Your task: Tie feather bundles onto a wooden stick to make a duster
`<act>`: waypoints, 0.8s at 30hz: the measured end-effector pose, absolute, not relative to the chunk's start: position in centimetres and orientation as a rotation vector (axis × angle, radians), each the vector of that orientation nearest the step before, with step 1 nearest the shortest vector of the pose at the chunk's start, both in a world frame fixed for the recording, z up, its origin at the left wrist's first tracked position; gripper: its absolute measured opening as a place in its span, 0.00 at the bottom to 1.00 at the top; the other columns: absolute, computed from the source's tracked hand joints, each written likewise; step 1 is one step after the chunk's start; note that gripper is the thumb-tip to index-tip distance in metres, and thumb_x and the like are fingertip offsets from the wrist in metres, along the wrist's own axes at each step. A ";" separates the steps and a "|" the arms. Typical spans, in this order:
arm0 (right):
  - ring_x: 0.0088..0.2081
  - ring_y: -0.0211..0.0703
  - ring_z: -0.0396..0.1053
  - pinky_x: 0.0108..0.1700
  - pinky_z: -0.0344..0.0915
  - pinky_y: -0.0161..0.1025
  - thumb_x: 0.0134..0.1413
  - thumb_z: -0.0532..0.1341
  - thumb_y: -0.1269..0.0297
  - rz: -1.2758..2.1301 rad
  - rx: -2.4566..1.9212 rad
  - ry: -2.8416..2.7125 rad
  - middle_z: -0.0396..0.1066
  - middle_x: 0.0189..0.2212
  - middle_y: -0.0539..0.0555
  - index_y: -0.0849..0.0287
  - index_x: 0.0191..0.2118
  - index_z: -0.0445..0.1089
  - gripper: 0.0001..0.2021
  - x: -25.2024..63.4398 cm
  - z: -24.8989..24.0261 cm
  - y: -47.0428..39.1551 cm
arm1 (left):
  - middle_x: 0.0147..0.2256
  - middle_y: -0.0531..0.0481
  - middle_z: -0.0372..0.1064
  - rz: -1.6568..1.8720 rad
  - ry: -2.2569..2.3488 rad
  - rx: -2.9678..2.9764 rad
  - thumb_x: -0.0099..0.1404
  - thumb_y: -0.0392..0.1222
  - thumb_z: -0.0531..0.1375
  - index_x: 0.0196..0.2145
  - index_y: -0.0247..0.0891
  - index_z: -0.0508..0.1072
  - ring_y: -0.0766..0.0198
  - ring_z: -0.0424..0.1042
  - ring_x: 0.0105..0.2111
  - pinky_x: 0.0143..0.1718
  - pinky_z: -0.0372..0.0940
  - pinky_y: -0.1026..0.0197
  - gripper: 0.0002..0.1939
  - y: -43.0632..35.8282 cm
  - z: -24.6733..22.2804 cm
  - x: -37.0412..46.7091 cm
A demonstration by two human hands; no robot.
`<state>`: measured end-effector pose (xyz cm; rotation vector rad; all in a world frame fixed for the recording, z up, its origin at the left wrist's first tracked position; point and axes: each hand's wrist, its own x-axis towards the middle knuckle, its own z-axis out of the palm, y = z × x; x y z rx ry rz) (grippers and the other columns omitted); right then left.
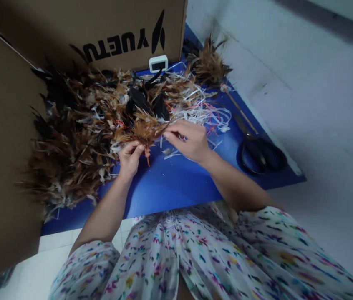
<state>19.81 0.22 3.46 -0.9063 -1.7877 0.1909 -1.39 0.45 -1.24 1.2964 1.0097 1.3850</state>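
Observation:
A small bunch of brown feathers (147, 127) is pinched between the thumb and fingers of my left hand (129, 156), low over the blue table. An orange tip (148, 160) pokes out below it, close to my fingers. My right hand (189, 137) is closed at the bunch's right edge, its thumb and forefinger pinching feather ends. Behind and left of my hands spreads a big heap of brown and black feathers (76, 146). White and red ties (208, 114) lie tangled just beyond my right hand.
Black-handled scissors (259, 156) and a thin stick (242, 112) lie at the right on the blue table (170, 187). A white device with a dark screen (158, 63) stands at the back before a cardboard box (114, 25). Another feather bundle (209, 64) sits near the wall (289, 83).

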 end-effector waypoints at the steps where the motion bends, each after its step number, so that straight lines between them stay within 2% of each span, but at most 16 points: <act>1: 0.29 0.37 0.69 0.36 0.67 0.39 0.66 0.59 0.60 0.197 -0.954 -1.766 0.75 0.28 0.51 0.56 0.33 0.75 0.12 20.5 4.0 0.4 | 0.22 0.54 0.73 1.387 0.998 1.286 0.56 0.55 0.71 0.25 0.37 0.73 0.70 0.71 0.20 0.27 0.69 0.64 0.20 0.5 -1.3 -1.4; 7: 0.29 0.37 0.68 0.35 0.64 0.38 0.58 0.63 0.65 0.418 -1.093 -1.929 0.75 0.28 0.49 0.55 0.33 0.77 0.05 25.4 4.9 1.1 | 0.21 0.55 0.71 1.393 0.911 1.178 0.52 0.57 0.73 0.25 0.37 0.70 0.72 0.69 0.18 0.21 0.64 0.69 0.23 0.8 -0.8 -1.1; 11: 0.29 0.37 0.67 0.36 0.64 0.38 0.53 0.61 0.72 0.548 -1.119 -2.112 0.75 0.28 0.50 0.57 0.32 0.77 0.06 26.7 3.0 1.3 | 0.21 0.57 0.70 1.408 0.906 1.102 0.47 0.58 0.75 0.25 0.39 0.69 0.73 0.66 0.17 0.19 0.63 0.69 0.25 1.1 -0.5 -1.0; 17: 0.33 0.41 0.70 0.39 0.66 0.40 0.51 0.59 0.75 0.468 -1.196 -2.126 0.76 0.32 0.54 0.59 0.34 0.77 0.10 26.2 0.0 1.9 | 0.21 0.57 0.68 1.437 0.926 1.030 0.55 0.50 0.73 0.25 0.38 0.67 0.73 0.65 0.17 0.17 0.62 0.70 0.20 1.6 -0.6 -1.4; 24: 0.38 0.45 0.71 0.45 0.67 0.44 0.50 0.55 0.77 0.451 -1.194 -2.208 0.76 0.35 0.56 0.59 0.37 0.77 0.14 27.2 -0.1 1.3 | 0.21 0.59 0.69 1.454 0.891 1.006 0.54 0.49 0.74 0.26 0.38 0.68 0.74 0.65 0.16 0.17 0.61 0.70 0.19 2.0 -1.0 -1.5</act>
